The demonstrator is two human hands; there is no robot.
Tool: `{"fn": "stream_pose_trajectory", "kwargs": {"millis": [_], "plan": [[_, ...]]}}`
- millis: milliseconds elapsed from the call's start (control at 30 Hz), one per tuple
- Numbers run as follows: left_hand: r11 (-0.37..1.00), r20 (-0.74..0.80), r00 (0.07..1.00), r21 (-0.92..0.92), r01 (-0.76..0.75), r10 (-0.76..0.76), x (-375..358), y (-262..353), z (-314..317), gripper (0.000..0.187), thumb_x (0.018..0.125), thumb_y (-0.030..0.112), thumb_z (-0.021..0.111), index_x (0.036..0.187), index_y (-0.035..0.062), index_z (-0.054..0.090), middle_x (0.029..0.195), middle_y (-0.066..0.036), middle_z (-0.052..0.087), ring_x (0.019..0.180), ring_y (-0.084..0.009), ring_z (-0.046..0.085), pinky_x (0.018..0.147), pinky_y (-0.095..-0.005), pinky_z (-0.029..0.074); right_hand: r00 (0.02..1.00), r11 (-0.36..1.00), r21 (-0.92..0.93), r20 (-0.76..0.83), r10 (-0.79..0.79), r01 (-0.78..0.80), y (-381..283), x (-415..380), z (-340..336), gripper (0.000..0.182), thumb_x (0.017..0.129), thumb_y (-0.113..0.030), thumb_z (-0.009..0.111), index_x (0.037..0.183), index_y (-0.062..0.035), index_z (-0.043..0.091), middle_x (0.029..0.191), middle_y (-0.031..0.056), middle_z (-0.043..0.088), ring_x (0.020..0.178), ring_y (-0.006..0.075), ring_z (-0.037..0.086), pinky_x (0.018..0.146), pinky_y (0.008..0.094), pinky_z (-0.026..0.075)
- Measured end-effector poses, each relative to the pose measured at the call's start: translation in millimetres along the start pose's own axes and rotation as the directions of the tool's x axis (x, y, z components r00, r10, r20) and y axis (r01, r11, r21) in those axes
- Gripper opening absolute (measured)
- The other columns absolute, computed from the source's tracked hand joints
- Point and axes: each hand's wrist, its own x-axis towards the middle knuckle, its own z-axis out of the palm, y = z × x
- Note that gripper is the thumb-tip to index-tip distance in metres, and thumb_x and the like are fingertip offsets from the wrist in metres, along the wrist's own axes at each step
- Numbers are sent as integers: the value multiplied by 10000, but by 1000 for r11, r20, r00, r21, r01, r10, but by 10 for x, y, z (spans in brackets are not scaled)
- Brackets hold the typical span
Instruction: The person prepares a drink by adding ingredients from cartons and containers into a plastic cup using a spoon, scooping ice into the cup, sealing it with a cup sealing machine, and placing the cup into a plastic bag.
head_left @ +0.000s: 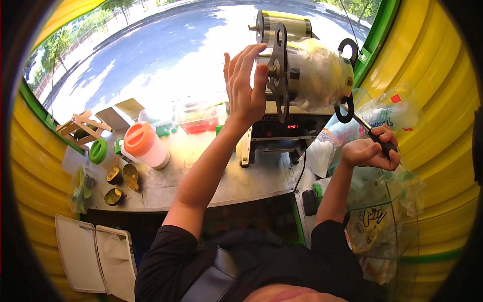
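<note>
My left hand is raised at the left end of a film roll on a cup sealing machine. Its fingers are stretched upward and apart, with the thumb close to the spindle knob beside a black end bracket. Lower and to the right, my right hand has its fingers wrapped round the black grip of the machine's lever. Behind the roll is a second, smaller roller. Red digits glow on the machine's front panel.
A pitcher with an orange lid, a green-lidded container and scooped avocado halves stand on the left of the metal counter. Plastic bags crowd the right side by the yellow wall. A white lidded bin sits below left.
</note>
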Motion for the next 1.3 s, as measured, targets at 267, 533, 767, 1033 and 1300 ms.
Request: {"fn": "stream_pose_trajectory", "kwargs": {"millis": [267,533,767,1033,1300], "plan": [[1000,-3,1000,-1,12,-12,1,4,-3,473,1108,422,422,1360,80,630,1390,-147,650,1381,-349,533,1267,-596,150,989,987,135,-102,105,-91,353,491,558,242,1026,-222,478,1142,-99,304,808,125,487,589,158,431,528,282,412],[1000,9,1000,24,17,-17,-3,19,-22,503,1112,468,407,1358,94,636,1392,-136,655,1372,-344,542,1267,-605,152,607,809,25,676,419,-587,1903,1134,1948,635,1094,-465,565,1579,-97,383,1046,65,596,861,136,604,771,318,539],[999,2,1000,47,-7,7,16,22,-27,514,1116,471,385,1357,96,643,1387,-142,661,1362,-346,551,1264,-607,162,325,703,-296,727,605,-646,2060,921,2010,773,1052,-670,484,1670,-248,288,1387,182,632,1099,279,681,906,423,562],[999,23,1000,45,-3,2,-16,-16,-2,523,1110,447,396,1381,66,630,1401,-176,646,1340,-367,557,1273,-565,177,486,460,214,86,870,-862,220,-161,25,477,1120,-389,402,1106,-5,684,733,60,660,755,171,609,847,332,493],[990,-80,993,-115,76,-86,-576,201,-239,562,1113,412,414,1421,-31,568,1429,-176,601,1391,-288,510,1189,-424,339,-387,-433,259,209,898,-864,-975,-1925,-578,703,1046,-596,449,941,36,738,686,101,666,650,237,611,726,361,509]]}}
